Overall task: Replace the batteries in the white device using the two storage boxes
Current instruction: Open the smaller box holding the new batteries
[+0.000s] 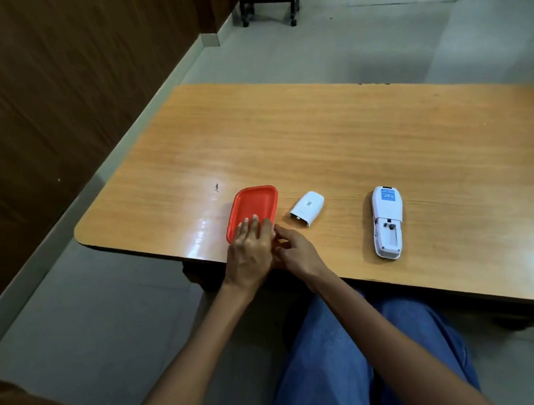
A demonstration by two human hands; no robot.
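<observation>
The white device (387, 220) is lying open on the desk (353, 140), cover (308, 209) off beside it; the left hand (248, 250) is pressing flat fingers on the red box (255, 204); the right hand (297, 253) is curling fingers at its corner, grip unclear; fitting batteries seems left to do.

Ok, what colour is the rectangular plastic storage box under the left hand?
Orange-red rectangular plastic storage box, head view.

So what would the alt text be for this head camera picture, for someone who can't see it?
A seated person's left hand lies flat on a red box at the near edge of a wooden table, while the right hand curls at the box's corner. To the right lie a white battery cover and the white device, its compartment open.
</observation>
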